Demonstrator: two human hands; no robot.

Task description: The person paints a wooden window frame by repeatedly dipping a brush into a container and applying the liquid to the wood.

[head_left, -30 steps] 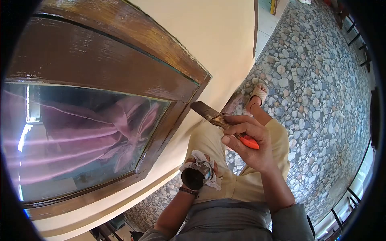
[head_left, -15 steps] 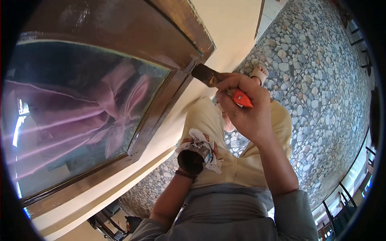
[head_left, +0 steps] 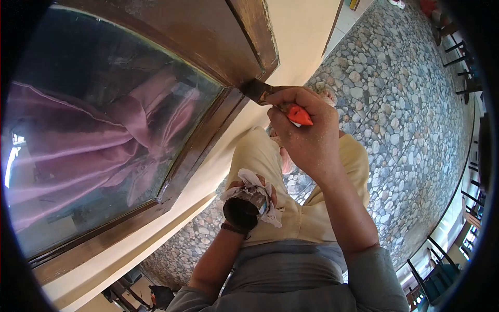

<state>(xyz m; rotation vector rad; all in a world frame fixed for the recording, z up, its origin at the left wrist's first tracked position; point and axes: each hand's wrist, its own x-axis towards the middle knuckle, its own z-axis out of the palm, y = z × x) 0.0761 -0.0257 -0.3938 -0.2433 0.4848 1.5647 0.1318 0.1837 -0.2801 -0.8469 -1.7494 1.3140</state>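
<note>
right grip: closed on brush, bristles at frame corner
left grip: around can, crumpled paper alongside
behind glass: pink curtain

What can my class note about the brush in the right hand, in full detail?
The brush has a bright orange-red handle end and a flat, dark head with brownish smears. The right hand grips it, fingers hiding its middle. It lies slantwise, its head apparently touching the brown frame near the corner. The handle's material is unclear.
</note>
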